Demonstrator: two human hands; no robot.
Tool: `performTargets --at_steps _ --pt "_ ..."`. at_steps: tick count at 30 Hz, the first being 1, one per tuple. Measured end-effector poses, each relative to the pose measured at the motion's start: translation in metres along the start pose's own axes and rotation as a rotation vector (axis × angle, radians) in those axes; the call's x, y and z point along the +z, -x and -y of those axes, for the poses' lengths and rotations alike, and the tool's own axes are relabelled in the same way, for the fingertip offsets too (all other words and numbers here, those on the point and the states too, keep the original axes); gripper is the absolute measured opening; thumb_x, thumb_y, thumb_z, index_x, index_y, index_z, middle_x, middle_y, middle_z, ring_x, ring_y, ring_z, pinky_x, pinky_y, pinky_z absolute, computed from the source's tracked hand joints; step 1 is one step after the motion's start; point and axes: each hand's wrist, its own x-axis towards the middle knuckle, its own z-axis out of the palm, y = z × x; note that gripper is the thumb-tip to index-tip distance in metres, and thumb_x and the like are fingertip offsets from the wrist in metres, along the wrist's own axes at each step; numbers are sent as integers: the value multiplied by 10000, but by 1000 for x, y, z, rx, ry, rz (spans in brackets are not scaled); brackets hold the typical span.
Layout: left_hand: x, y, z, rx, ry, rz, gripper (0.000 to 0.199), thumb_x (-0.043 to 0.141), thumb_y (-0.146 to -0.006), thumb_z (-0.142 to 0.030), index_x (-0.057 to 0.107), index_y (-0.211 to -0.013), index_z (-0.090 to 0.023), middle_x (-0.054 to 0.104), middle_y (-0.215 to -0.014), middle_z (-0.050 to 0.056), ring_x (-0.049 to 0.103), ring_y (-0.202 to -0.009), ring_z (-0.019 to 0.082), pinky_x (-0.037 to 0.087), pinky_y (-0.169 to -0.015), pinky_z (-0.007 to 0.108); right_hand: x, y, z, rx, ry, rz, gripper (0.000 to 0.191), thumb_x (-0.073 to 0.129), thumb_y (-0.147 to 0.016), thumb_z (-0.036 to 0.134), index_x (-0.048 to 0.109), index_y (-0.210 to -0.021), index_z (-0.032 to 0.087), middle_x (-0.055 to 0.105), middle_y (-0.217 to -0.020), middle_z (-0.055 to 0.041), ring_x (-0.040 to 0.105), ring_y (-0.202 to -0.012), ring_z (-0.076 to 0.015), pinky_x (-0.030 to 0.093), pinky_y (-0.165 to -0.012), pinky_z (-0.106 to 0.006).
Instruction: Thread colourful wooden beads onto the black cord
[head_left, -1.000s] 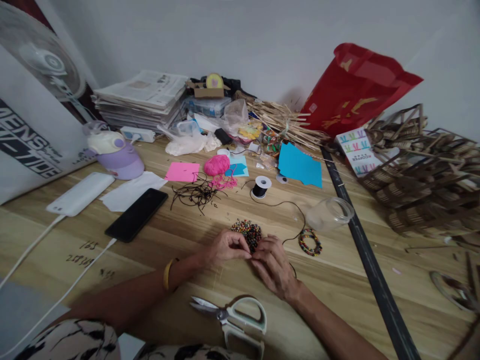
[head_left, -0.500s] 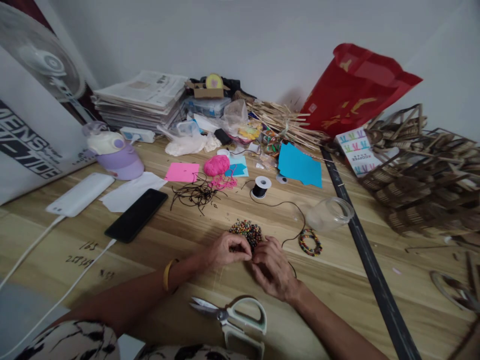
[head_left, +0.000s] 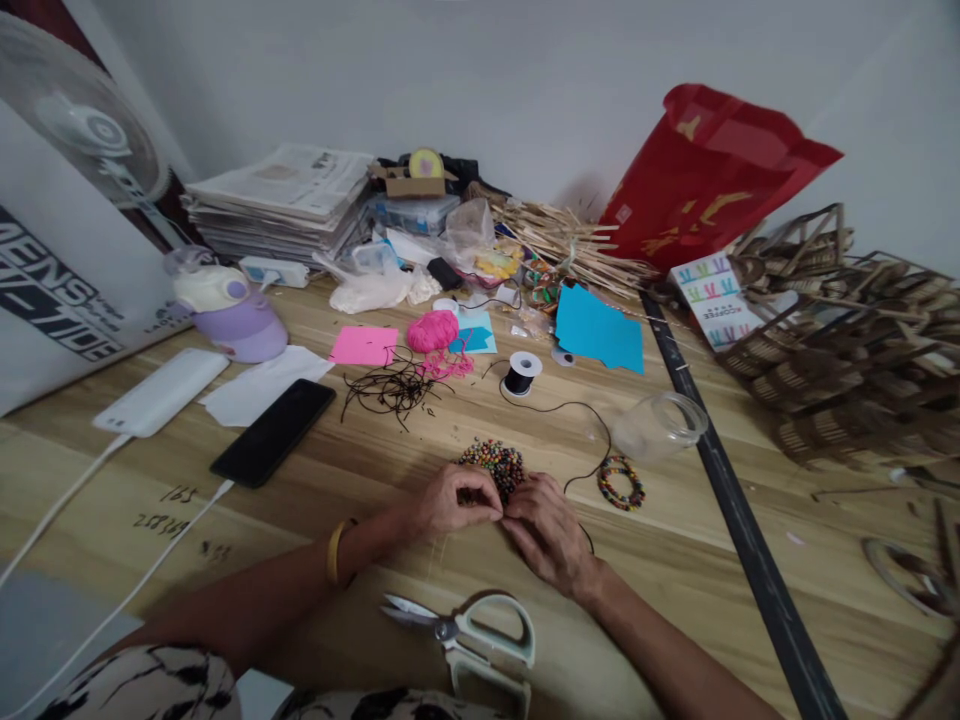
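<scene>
Partly hidden behind bare left hand (head_left: 459, 500): heap of small round multicoloured beads (head_left: 493, 460). Partly hidden behind bare right hand (head_left: 551, 528): thin black cord (head_left: 608, 438). Too small to tell: anything between the fingertips (head_left: 489, 513). Cut off at left edge: large white black-lettered bag (head_left: 45, 190).

Place: we see what seems a home craft corner.
Table (head_left: 375, 462): we find beads (head_left: 496, 457), pink yarn (head_left: 433, 331), scissors (head_left: 445, 629).
Near the wall (head_left: 487, 85): stacked newspapers (head_left: 281, 190), sticks (head_left: 581, 248).

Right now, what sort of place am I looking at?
Probably a craft workspace: loose beads, a spool of black cord and scissors share the wooden table.
</scene>
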Motion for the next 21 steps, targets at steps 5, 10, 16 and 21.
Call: performTargets --at_steps 5,10,16,21 --pt "-3 0 4 79 -106 -17 211 626 -812 -299 672 -704 -123 678 -714 79 603 -693 149 461 -690 261 -1 3 -2 21 0 36 142 521 -905 141 591 -1021 180 636 -922 -78 579 -908 -207 473 -854 -418" --pt "-12 0 -3 122 -277 28 129 608 -820 -220 670 -749 -133 688 -754 73 607 -732 153 449 -747 277 -1 6 -3 107 25 7 130 510 -917 160 612 -994 185 601 -926 -88 553 -873 -206 489 -767 -373" --pt "-27 0 -6 141 -480 162 104 600 -821 -199 667 -748 -166 654 -720 30 567 -706 141 421 -822 292 -1 1 -5 238 -51 -155 89 505 -918 162 588 -914 195 609 -793 -47 565 -761 -181 486 -687 -314" --pt "-29 4 4 176 -677 278 83 604 -830 -197 676 -789 -191 654 -807 32 559 -802 163 372 -908 313 0 0 -6 339 -113 -222 76 520 -921 212 582 -883 188 592 -774 -43 570 -720 -169 485 -642 -285"
